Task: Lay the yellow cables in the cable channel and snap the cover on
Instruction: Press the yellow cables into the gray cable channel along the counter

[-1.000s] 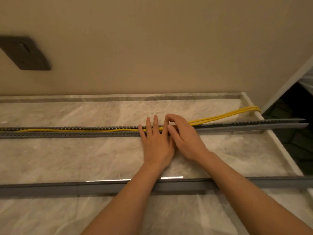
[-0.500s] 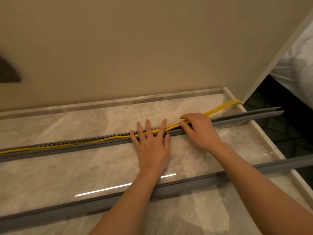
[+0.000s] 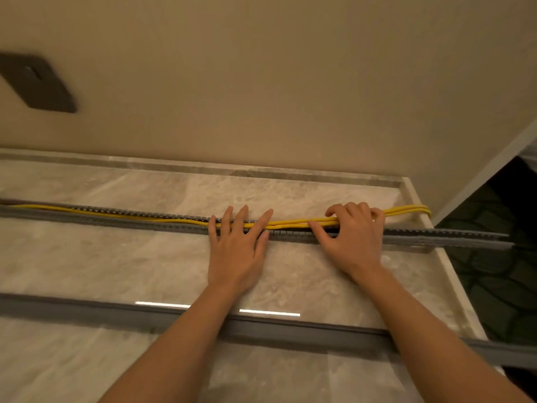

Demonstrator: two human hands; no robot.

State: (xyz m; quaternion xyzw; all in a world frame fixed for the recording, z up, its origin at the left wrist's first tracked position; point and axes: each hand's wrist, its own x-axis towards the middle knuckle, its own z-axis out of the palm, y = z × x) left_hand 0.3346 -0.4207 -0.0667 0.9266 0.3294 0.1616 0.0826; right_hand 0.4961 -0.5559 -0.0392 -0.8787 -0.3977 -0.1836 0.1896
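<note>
A long grey slotted cable channel [image 3: 436, 238] lies across the marble counter, its right end sticking out past the counter edge. Yellow cables [image 3: 290, 222] run along it: inside the channel at the left, rising above it between my hands and curving off to the back right. My left hand [image 3: 236, 245] lies flat, fingers spread over the channel and cables. My right hand [image 3: 353, 235] is curled over the cables, pressing them at the channel. The grey cover strip [image 3: 87, 311] lies parallel near the front, under my forearms.
A beige wall stands directly behind the counter, with a dark plate [image 3: 37, 82] at the upper left. The marble counter [image 3: 101, 263] ends at a raised white edge [image 3: 453, 283] on the right, beyond which a dark patterned floor [image 3: 499, 274] shows.
My right hand has slid to the right along the channel, away from my left hand, working the cables down. My left hand has spread flat. The view has swung as my head moved.
</note>
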